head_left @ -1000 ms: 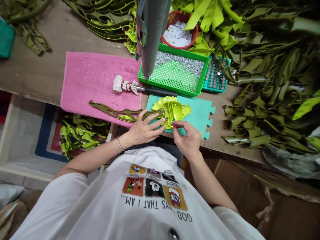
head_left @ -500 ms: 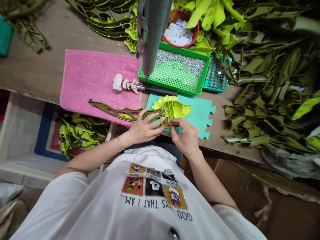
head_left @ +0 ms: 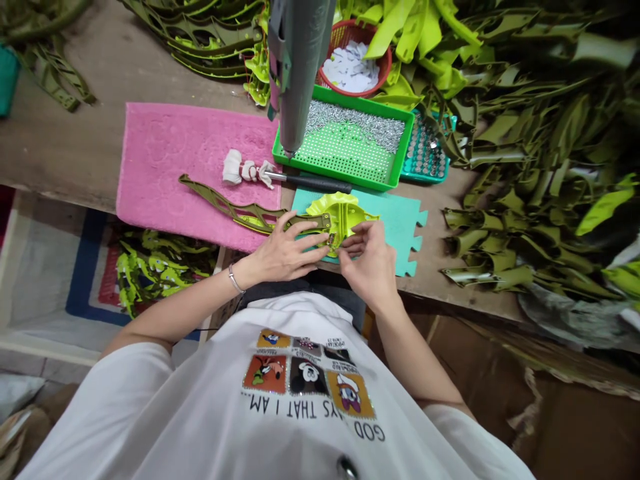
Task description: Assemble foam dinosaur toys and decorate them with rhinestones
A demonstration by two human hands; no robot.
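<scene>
My left hand (head_left: 290, 252) lies with spread fingers over the end of a long olive plastic limb piece (head_left: 213, 195), with its fingertips on the joint with a lime-green shell (head_left: 350, 217). The shell shows its ribbed inner side and rests on a teal foam mat (head_left: 400, 230). A small metal part (head_left: 331, 239), perhaps a spring, shows at the fingertips. My right hand (head_left: 370, 263) is at the shell's near right side, fingers curled and thumb apart from them. I see nothing held in it, though its inner side is partly hidden.
A pink towel (head_left: 165, 153) bears a dark-handled tool (head_left: 320, 182) with white wrapping. A grey power driver (head_left: 303, 80) hangs over a green tray (head_left: 345, 160) of screws. Behind are a red basket (head_left: 337, 37) and a teal tray (head_left: 425, 157). Olive parts (head_left: 550, 140) pile up on the right.
My right hand's thumb and fingers have parted from a pinch near the small metal part, and the fingers have shifted up over the shell. My left hand stays in place.
</scene>
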